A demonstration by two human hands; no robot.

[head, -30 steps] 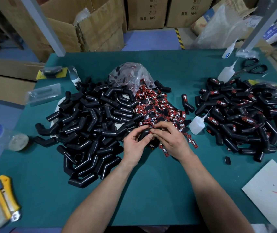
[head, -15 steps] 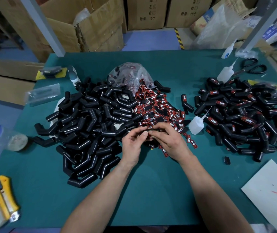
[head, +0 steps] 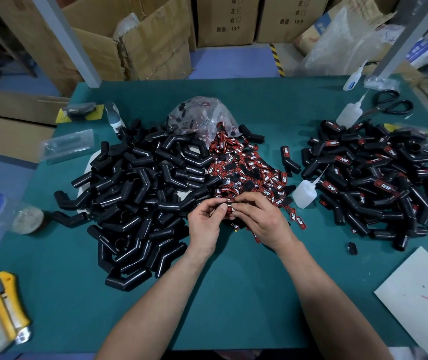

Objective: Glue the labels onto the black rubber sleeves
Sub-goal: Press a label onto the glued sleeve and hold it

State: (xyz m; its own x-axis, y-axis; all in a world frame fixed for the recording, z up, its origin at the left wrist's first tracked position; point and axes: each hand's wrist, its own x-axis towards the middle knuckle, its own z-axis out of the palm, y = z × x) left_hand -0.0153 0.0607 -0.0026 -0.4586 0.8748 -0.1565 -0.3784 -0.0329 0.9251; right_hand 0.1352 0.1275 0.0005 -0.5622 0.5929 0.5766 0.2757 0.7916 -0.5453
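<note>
Now a label [head: 229, 207] is pinched by left hand [head: 203, 224] and right hand [head: 261, 220] together, seemingly for gluing; bare sleeves [head: 135, 193] are heaped toward the table's [head: 233, 294] left edge, labelled sleeves [head: 379, 183] opposite.

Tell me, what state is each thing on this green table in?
left hand: pinching a label
right hand: pinching the same label
left sleeve pile: bare, unlabelled
right sleeve pile: labelled
plastic bag: open, loose labels spilling out
scissors: closed
nearest glue bottle: standing, untouched
</note>
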